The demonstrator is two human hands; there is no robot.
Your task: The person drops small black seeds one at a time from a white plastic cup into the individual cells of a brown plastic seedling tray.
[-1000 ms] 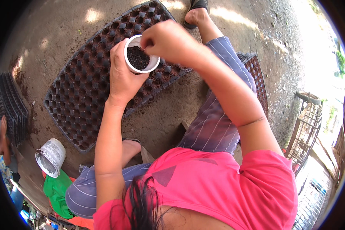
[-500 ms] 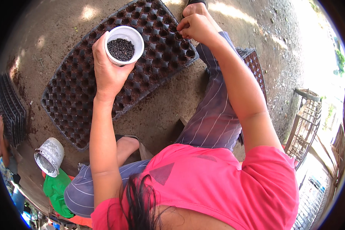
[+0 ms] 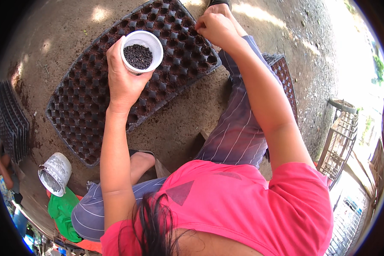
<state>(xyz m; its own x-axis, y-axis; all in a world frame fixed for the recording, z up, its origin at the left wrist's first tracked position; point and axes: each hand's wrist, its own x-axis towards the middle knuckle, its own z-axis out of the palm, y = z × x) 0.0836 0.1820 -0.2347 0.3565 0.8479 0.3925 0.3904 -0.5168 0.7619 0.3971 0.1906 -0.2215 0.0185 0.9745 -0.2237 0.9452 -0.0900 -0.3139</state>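
Observation:
A white plastic cup (image 3: 155, 42) is in my left hand (image 3: 126, 85), the fingers wrapped round its side. Small round black seeds (image 3: 138, 56) lie in the bottom of the cup. Beneath it a black seedling tray (image 3: 84, 109) rests on the ground, its many cells filled with dark brown soil. Over the tray's far right edge is my right hand (image 3: 217, 30), with thumb and fingers pinched together. Whatever it may hold between the fingertips is too small to make out.
Stacked black trays (image 3: 10, 121) stand at far left, near another person's arm (image 3: 5, 173). A stained white bucket (image 3: 57, 170) lies tipped by a green cloth (image 3: 64, 215). Another tray (image 3: 284, 77) sits beyond my right leg; a wooden slatted frame (image 3: 339, 132) stands at right.
My left hand and the cup have shifted slightly right. My right hand has moved a little left and up along the tray's edge, fingers still pinched. The other person's arm at far left has moved.

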